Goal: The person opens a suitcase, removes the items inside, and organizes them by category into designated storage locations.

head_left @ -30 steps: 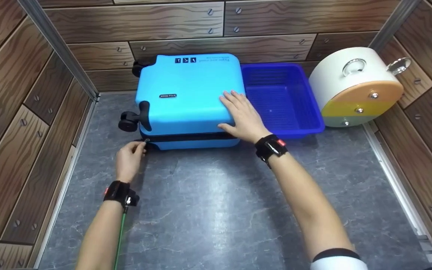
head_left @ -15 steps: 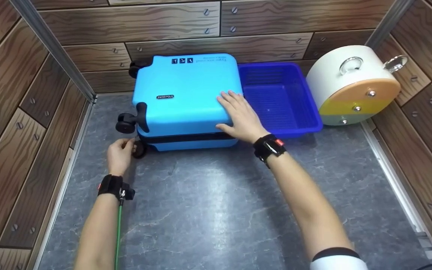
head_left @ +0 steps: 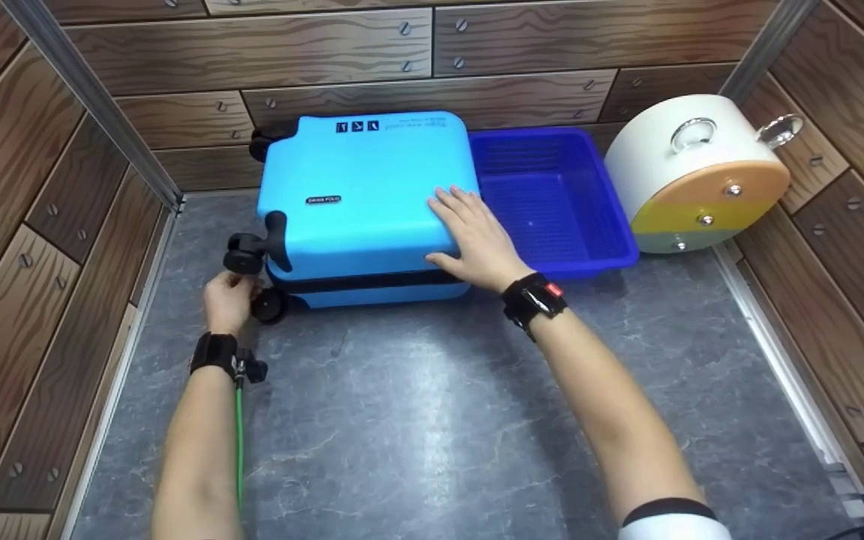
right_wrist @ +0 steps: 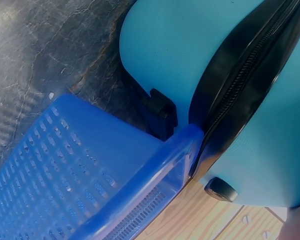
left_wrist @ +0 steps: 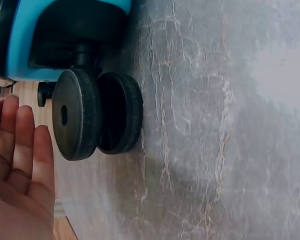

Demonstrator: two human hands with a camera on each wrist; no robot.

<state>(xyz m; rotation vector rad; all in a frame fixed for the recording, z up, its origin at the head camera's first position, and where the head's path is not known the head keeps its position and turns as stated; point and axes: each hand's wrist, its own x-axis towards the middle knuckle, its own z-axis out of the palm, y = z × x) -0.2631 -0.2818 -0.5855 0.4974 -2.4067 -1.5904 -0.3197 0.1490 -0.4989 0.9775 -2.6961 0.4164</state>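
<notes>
A bright blue hard-shell suitcase [head_left: 372, 161] lies flat on the floor, its wheels to the left. My left hand [head_left: 227, 301] is at the wheel end, just past the near corner, between the upper wheel [head_left: 243, 259] and the lower wheel [head_left: 268, 305]. In the left wrist view its thumb and forefinger pinch the zipper pull [left_wrist: 4, 81] at the frame's edge, partly cut off; the other fingers extend beside a black double wheel [left_wrist: 75, 115]. My right hand [head_left: 481, 240] rests with spread fingers on the suitcase's right top edge. The black zipper [right_wrist: 242, 72] runs round the side below.
A blue plastic basket [head_left: 612, 217] stands against the suitcase's right side. Beyond it is a white rounded drawer box [head_left: 679, 135] with orange, yellow and green drawers. Wood-patterned walls [head_left: 342, 49] enclose the grey marbled floor [head_left: 402, 420]. A green cable [head_left: 239, 442] trails from the left wrist.
My left hand has moved left from the long front side, round the near corner to the wheel end, uncovering the lower wheel. My right hand has stayed on the suitcase.
</notes>
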